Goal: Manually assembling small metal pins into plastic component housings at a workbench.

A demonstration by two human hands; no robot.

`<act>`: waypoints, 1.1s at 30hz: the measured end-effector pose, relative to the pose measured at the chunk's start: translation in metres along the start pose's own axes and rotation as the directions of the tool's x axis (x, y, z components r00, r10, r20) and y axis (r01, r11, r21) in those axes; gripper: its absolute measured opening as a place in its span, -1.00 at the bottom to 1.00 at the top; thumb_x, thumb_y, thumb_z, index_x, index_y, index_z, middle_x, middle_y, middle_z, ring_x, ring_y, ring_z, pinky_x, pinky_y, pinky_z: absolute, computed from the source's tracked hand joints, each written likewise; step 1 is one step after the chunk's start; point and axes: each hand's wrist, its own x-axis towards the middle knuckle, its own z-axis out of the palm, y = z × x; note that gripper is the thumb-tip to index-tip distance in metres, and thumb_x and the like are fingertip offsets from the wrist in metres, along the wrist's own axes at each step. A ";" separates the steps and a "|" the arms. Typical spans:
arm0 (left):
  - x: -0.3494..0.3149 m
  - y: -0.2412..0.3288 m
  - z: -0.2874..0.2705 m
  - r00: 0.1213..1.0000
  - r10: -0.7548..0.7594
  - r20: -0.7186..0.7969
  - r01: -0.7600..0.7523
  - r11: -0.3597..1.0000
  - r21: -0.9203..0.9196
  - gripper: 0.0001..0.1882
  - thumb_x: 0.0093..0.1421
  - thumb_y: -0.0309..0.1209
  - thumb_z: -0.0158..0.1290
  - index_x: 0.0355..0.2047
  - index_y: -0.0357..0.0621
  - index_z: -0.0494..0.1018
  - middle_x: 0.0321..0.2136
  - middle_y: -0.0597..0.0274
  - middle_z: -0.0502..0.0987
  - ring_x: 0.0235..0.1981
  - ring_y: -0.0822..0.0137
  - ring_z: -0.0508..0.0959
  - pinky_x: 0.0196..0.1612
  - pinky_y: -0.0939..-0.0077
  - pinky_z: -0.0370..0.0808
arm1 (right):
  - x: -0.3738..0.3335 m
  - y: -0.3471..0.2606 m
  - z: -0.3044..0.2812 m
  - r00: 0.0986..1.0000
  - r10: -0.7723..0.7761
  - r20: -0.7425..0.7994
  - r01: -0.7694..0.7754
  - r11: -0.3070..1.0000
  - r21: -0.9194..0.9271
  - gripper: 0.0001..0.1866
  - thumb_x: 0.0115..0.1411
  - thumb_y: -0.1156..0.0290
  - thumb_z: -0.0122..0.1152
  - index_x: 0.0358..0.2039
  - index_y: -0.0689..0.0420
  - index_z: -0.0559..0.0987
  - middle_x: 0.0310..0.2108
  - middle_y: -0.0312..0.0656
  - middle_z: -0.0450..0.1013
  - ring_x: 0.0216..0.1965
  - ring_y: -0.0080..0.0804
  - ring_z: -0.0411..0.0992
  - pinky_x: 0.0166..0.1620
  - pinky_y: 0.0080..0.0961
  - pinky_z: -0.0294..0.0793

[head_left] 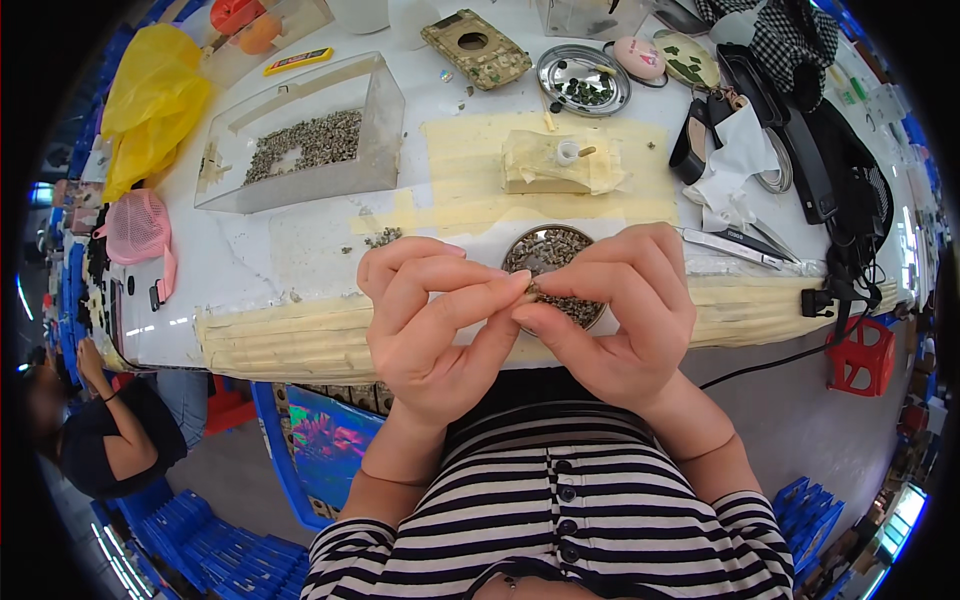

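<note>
My left hand [435, 320] and my right hand [625, 310] meet at the table's near edge, thumbs and forefingers pinched together. Between the fingertips is a tiny brownish part [531, 288], mostly covered, too small to name. Just beneath and behind it lies a round dish [512, 246] filled with small grey-brown parts. Farther back, a tape-wrapped block [530, 182] carries a small white cup [568, 152] with a thin stick beside it. To the left stands a clear open box [330, 180] holding a heap of similar small parts [305, 145].
Beyond are a camouflage-patterned toy hull piece [476, 50] and a metal dish [585, 75] of dark bits. Tweezers [730, 246], white tissue [735, 165] and black straps sit right. A yellow bag [155, 100] and pink mesh item [138, 226] lie left. Another person [120, 430] sits at left.
</note>
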 end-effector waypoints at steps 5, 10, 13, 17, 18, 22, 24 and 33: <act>0.000 0.001 0.001 1.000 -0.017 -0.015 0.017 1.000 0.001 -0.68 -0.13 -0.54 0.39 -0.30 0.00 0.69 -0.36 0.42 0.61 -0.20 0.22 0.45 -0.08 0.39 0.38 | -0.002 -0.004 -0.001 0.985 -0.171 -0.026 0.165 0.976 -0.144 -0.68 -0.19 0.30 0.57 -0.33 -0.06 0.73 -0.45 -0.50 0.50 -0.42 -0.48 0.33 -0.29 -0.50 0.20; -0.001 0.000 0.001 1.000 -0.009 -0.020 0.009 1.000 0.002 -0.69 -0.13 -0.56 0.39 -0.31 0.00 0.69 -0.37 0.42 0.61 -0.20 0.22 0.44 -0.10 0.39 0.40 | -0.001 -0.002 -0.001 0.998 -0.066 -0.014 0.064 0.993 -0.099 -0.69 -0.19 0.28 0.58 -0.35 -0.04 0.73 -0.47 -0.48 0.50 -0.42 -0.46 0.33 -0.26 -0.49 0.21; 0.000 0.000 0.000 1.000 -0.002 -0.011 0.002 1.000 -0.001 -0.68 -0.14 -0.56 0.39 -0.31 0.01 0.70 -0.37 0.42 0.61 -0.20 0.22 0.44 -0.11 0.40 0.40 | -0.003 0.001 0.000 1.000 0.006 0.015 -0.006 1.000 -0.012 -0.71 -0.17 0.29 0.58 -0.37 0.00 0.73 -0.48 -0.44 0.50 -0.42 -0.44 0.35 -0.26 -0.48 0.23; 0.001 0.002 -0.001 1.000 -0.005 0.004 0.005 1.000 -0.004 -0.67 -0.14 -0.55 0.38 -0.29 0.04 0.72 -0.37 0.43 0.60 -0.20 0.22 0.43 -0.10 0.41 0.41 | 0.000 0.001 0.000 0.991 0.089 0.102 -0.101 0.988 0.118 -0.75 -0.12 0.32 0.57 -0.40 0.05 0.71 -0.49 -0.40 0.50 -0.41 -0.41 0.37 -0.26 -0.47 0.26; 0.001 0.003 -0.002 1.000 -0.011 0.011 0.011 1.000 -0.014 -0.66 -0.14 -0.54 0.38 -0.29 0.05 0.72 -0.37 0.44 0.60 -0.20 0.22 0.43 -0.10 0.41 0.41 | 0.000 0.000 0.000 0.985 0.115 0.126 -0.134 0.978 0.162 -0.76 -0.11 0.34 0.57 -0.41 0.06 0.70 -0.49 -0.39 0.50 -0.40 -0.41 0.38 -0.27 -0.47 0.27; 0.001 0.001 -0.003 0.999 -0.021 0.031 0.022 0.999 -0.048 -0.66 -0.14 -0.53 0.37 -0.29 0.06 0.72 -0.35 0.44 0.60 -0.19 0.22 0.43 -0.09 0.40 0.41 | 0.004 -0.001 -0.001 0.959 0.205 0.198 -0.257 0.920 0.297 -0.76 -0.09 0.35 0.57 -0.43 0.08 0.67 -0.48 -0.37 0.51 -0.41 -0.40 0.38 -0.28 -0.47 0.27; 0.001 0.001 -0.003 0.999 -0.022 0.034 0.024 0.999 -0.043 -0.67 -0.14 -0.53 0.37 -0.29 0.06 0.72 -0.35 0.43 0.60 -0.18 0.22 0.43 -0.09 0.40 0.41 | 0.004 0.000 -0.002 0.956 0.220 0.194 -0.274 0.906 0.321 -0.76 -0.11 0.34 0.57 -0.43 0.07 0.66 -0.48 -0.38 0.51 -0.41 -0.41 0.37 -0.29 -0.47 0.27; 0.000 0.001 0.001 0.999 -0.030 -0.014 0.029 0.999 -0.018 -0.69 -0.13 -0.56 0.38 -0.32 0.00 0.71 -0.37 0.41 0.61 -0.20 0.21 0.44 -0.10 0.38 0.42 | -0.004 -0.002 0.002 0.997 -0.063 -0.042 0.059 0.994 -0.094 -0.68 -0.18 0.24 0.58 -0.36 -0.01 0.71 -0.49 -0.48 0.47 -0.42 -0.44 0.33 -0.27 -0.47 0.22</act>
